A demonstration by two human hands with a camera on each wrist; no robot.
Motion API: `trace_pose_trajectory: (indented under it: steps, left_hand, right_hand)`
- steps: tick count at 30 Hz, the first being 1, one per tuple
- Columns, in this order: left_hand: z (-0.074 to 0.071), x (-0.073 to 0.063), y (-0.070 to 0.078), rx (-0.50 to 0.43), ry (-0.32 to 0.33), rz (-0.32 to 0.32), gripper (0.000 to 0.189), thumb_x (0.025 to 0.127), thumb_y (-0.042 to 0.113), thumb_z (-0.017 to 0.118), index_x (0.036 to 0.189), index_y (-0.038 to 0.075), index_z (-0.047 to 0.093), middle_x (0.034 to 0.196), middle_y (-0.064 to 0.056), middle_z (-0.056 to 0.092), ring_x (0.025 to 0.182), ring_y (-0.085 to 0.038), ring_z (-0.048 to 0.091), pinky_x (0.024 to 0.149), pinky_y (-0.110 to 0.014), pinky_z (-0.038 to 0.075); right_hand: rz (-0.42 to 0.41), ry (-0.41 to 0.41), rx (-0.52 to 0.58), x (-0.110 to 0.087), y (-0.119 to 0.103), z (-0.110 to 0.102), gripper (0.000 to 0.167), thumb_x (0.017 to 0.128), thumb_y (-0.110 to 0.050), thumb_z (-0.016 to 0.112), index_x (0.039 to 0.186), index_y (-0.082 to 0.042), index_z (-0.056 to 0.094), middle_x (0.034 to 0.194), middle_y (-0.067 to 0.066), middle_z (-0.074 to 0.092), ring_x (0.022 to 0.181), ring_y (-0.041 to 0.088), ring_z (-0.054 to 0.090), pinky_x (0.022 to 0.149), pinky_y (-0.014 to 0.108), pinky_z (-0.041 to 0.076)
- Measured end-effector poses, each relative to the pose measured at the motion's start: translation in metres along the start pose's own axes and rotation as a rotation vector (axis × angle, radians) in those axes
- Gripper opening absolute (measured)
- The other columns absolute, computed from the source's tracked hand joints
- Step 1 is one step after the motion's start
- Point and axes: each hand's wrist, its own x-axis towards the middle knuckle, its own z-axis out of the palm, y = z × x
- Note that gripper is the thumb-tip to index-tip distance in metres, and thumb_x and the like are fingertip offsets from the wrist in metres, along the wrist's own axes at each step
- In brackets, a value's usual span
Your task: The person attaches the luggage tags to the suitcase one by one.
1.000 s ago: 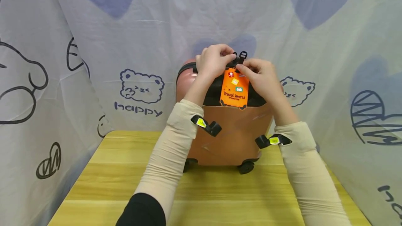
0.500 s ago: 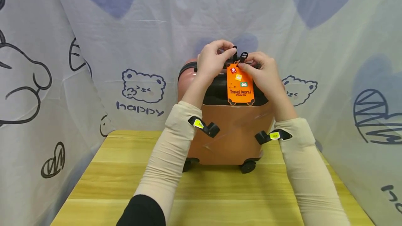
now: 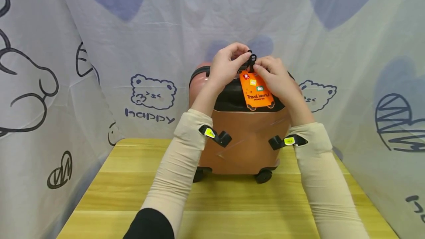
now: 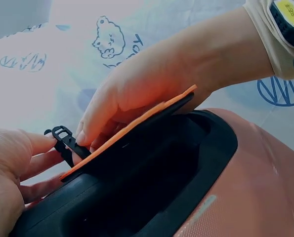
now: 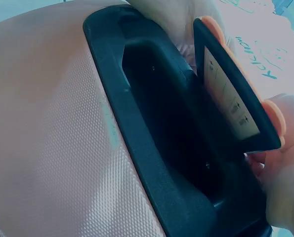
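Note:
A salmon-pink suitcase (image 3: 245,143) stands upright on its wheels, its black carry handle (image 4: 53,207) on top. An orange luggage tag (image 3: 255,89) printed "Travel World" hangs tilted in front of the black handle recess (image 5: 161,113). In the right wrist view, the luggage tag's dark back shows a pale label (image 5: 228,94). The tag's black strap (image 4: 67,143) rises above the handle, its slotted buckle (image 3: 253,58) uppermost. My left hand (image 3: 224,65) pinches one end of the strap between thumb and finger. My right hand (image 3: 275,75) pinches the buckle end, close beside it.
The suitcase sits on a yellow wood-grain table (image 3: 132,180), toward its back edge. A pale curtain (image 3: 149,47) with blue drawings surrounds the back and both sides. Black cameras (image 3: 223,138) are strapped at both wrists over beige sleeves.
The right hand has moved the buckle left, close to the left hand's strap end. The luggage tag has swung from nearly upright to tilted, its lower end to the right. The suitcase stays put.

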Motion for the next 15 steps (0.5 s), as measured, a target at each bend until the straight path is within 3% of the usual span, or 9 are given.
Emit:
trace_pose_trajectory:
  steps: [6, 15]
  left_hand:
    - [0.0007, -0.0001, 0.0002, 0.026, -0.036, -0.018, 0.016, 0.098, 0.025, 0.059, 0.11, 0.016, 0.062, 0.114, -0.002, 0.071, 0.093, -0.012, 0.065, 0.073, -0.026, 0.058]
    - [0.0017, 0.0012, -0.0003, 0.194, -0.037, 0.003, 0.016, 0.093, 0.024, 0.065, 0.107, 0.018, 0.069, 0.109, 0.002, 0.072, 0.097, -0.007, 0.067, 0.075, -0.021, 0.056]
  right_hand:
    - [0.063, 0.05, 0.079, -0.0005, 0.0001, 0.002, 0.033, 0.103, -0.023, 0.046, 0.11, 0.003, 0.065, 0.115, 0.014, 0.055, 0.104, 0.02, 0.043, 0.082, 0.028, 0.038]
    - [0.191, 0.096, 0.217, -0.0012, -0.0051, 0.0045, 0.033, 0.101, -0.03, 0.052, 0.108, -0.002, 0.066, 0.106, -0.004, 0.052, 0.099, 0.012, 0.044, 0.081, 0.026, 0.04]
